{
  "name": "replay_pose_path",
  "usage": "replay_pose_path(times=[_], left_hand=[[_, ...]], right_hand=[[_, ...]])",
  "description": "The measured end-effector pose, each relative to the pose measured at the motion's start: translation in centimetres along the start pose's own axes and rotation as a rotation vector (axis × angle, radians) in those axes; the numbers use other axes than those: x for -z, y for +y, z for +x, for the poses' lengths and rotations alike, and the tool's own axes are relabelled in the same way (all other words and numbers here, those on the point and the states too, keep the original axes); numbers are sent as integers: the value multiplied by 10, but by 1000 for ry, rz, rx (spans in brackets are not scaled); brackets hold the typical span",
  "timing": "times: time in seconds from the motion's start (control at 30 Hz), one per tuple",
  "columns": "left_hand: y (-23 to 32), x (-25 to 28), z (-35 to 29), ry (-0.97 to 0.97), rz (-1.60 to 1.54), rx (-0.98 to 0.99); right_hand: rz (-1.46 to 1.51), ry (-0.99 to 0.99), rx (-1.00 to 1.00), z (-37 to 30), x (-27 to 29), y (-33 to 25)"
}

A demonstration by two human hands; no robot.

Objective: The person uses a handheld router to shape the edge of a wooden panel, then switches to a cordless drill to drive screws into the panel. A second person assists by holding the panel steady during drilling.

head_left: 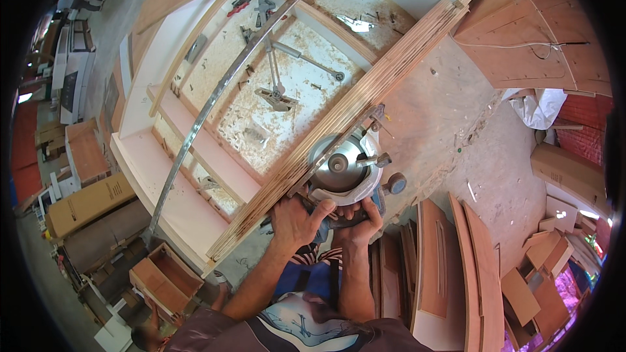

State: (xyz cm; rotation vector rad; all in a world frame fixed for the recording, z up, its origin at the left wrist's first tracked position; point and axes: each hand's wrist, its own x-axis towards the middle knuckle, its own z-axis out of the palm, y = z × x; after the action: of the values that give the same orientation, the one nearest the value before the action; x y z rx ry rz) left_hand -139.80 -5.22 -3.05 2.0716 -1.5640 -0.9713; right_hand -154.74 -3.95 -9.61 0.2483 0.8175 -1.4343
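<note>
A circular saw (357, 184) with a round bare blade (338, 163) lies against the edge of a thick layered plywood board (365, 101). Its long metal base plate (314, 173) runs along that edge. My left hand (297, 220) is at the plate's near end, thumb toward the saw body and fingers partly hidden; it appears to grip the saw there. Beneath the blade guard, my right hand (360, 223) is closed around the saw's rear handle, most of which is hidden.
Beyond the board is a pale wooden frame (179, 120) holding metal hinge arms (276, 91), loose screws and sawdust. A long metal strip (218, 94) crosses it. Wooden panels (433, 267) stand at my right. Another person (156, 329) and a wooden drawer box (166, 277) are lower left.
</note>
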Motion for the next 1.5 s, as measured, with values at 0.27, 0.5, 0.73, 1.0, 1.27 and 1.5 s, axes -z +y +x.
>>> replay_pose_path(times=[0.27,0.5,0.73,1.0,1.27,1.5], left_hand=[[4,-2,5,0,-14,0],[10,-1,11,-30,-43,13],[12,-4,17,-13,-36,-34],[20,-5,23,-44,-29,21],[28,-8,28,2,-20,-10],[22,-13,24,-5,21,25]], right_hand=[[-11,6,-14,5,-2,-4],[3,-26,-11,9,-5,-8],[-34,15,-23,14,-9,-13],[-43,-24,-13,20,-14,-21],[-15,-13,-37,25,-17,-28],[8,-20,-52,27,-12,-29]])
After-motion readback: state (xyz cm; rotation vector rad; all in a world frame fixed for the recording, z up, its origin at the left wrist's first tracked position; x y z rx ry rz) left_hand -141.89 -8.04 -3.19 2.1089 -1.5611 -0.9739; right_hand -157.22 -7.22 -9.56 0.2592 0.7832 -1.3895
